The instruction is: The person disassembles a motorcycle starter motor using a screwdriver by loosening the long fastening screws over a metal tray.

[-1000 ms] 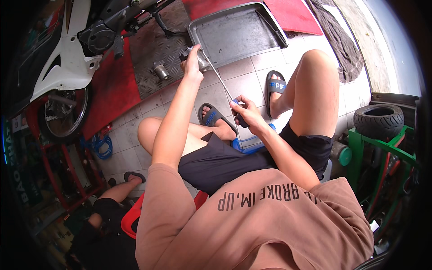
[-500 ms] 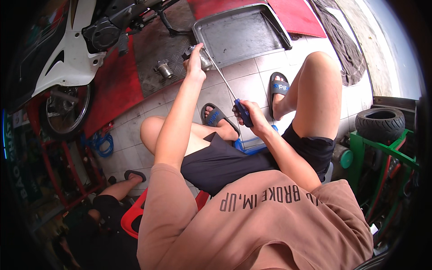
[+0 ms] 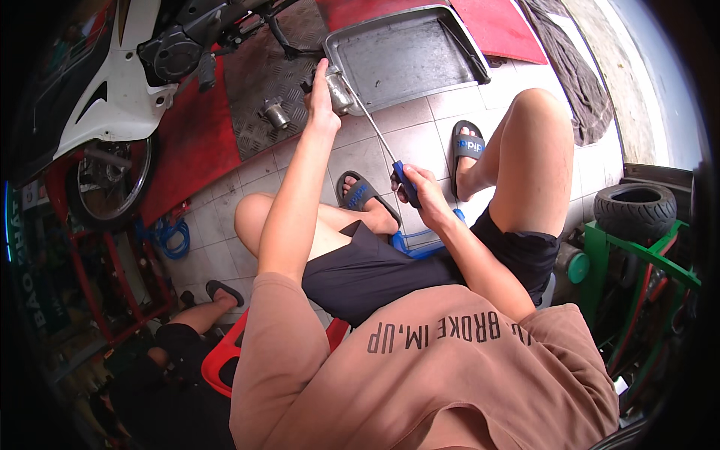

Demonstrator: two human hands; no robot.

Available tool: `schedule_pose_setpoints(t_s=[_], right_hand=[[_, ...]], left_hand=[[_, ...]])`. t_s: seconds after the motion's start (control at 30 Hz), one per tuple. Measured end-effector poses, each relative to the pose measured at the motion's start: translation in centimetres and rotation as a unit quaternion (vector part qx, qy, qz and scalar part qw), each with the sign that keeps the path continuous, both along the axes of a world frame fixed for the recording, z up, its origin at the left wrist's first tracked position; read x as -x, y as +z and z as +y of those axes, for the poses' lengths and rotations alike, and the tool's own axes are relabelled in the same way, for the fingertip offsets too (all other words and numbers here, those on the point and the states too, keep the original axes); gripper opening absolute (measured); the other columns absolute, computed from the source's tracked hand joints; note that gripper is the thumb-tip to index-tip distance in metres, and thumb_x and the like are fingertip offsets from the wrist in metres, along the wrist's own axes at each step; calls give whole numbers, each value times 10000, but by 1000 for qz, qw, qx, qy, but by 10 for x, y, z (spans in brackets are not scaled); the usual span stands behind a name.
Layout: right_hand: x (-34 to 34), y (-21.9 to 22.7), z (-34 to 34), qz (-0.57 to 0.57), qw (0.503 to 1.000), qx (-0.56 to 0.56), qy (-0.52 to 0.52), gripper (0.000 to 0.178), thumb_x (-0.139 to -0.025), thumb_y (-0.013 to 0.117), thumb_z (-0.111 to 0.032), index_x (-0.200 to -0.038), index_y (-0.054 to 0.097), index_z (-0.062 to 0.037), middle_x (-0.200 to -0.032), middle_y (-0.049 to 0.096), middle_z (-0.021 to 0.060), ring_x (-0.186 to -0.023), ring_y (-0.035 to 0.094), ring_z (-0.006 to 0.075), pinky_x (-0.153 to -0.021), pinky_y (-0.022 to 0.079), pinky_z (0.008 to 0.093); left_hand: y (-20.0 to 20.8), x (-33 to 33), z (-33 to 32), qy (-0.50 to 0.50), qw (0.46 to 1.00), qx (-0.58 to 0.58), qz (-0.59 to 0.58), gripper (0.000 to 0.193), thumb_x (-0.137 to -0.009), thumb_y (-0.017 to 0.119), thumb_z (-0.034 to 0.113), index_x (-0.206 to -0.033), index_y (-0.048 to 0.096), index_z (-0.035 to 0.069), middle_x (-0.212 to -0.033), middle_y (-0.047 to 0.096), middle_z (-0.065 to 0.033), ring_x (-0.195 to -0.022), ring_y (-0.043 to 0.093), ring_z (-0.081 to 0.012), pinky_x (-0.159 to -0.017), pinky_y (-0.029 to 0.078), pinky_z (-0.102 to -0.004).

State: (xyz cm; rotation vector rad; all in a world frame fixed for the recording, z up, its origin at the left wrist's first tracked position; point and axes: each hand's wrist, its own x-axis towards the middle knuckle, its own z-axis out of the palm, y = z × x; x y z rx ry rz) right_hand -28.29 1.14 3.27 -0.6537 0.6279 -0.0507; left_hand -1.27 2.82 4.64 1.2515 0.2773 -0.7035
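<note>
My left hand (image 3: 322, 109) is closed round a silver, cylindrical metal part (image 3: 340, 96) with a dark piece at its far side, partly hidden by the fingers. In my right hand (image 3: 427, 198) is a long screwdriver (image 3: 406, 181), gripped by its blue handle. Its thin shaft runs up and left to the metal part, and the tip looks to be at its upper edge; the exact contact is too small to tell. A second silver metal part (image 3: 276, 114) of similar shape stands on a chequered metal plate (image 3: 244, 101), left of my left hand.
Beyond the hands lies a grey metal tray (image 3: 397, 56). At upper left stands a motorcycle (image 3: 120, 94) with its wheel over a red mat (image 3: 191, 161). A tyre (image 3: 635, 210) rests on a green stand (image 3: 652, 259) at right. Another person (image 3: 176, 360) is at lower left.
The metal part has turned slightly in my left hand, whose fingers now look straighter. The screwdriver has shifted a little, with my right hand still on its handle.
</note>
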Motion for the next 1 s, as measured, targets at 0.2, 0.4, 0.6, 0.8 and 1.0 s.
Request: schedule_pose_setpoints(t_s=[0.2,0.4,0.6,0.8,1.0], right_hand=[[-3,12,8,21,995,87,-49,189,-929,572,-236,-946,573,-48,-795,585,49,-572,526,103,-530,404,229],[1,-1,0,-50,998,-41,3,319,-942,521,-301,-930,570,14,-778,596,64,-588,541,116,-533,421,242],[-2,0,7,-30,992,120,-40,283,-936,546,-288,-1027,549,-20,-837,606,58,-630,554,118,-569,437,242],[-2,13,5,-37,999,16,-14,267,-950,531,-259,-1076,543,-24,-856,606,68,-628,555,123,-576,439,240],[0,5,5,-37,999,14,-16,227,-944,547,-239,-1027,556,-28,-850,595,53,-666,550,115,-566,431,232]], left_hand=[[7,-4,1,-14,998,53,-34,463,-778,701,487,-905,605,52,-749,628,-58,-619,622,-164,-580,545,-334],[26,2,1,-28,994,97,-41,455,-820,624,529,-897,593,82,-736,624,-46,-613,616,-161,-577,538,-331],[46,10,5,-35,992,113,-39,448,-852,559,553,-945,578,115,-768,622,-30,-668,616,-154,-630,535,-330],[48,9,6,-12,995,82,-56,464,-867,511,570,-828,589,114,-647,586,-42,-563,593,-196,-587,527,-352],[38,3,5,-1,998,53,-33,478,-864,503,585,-816,593,118,-637,577,-48,-557,589,-200,-567,519,-352]])
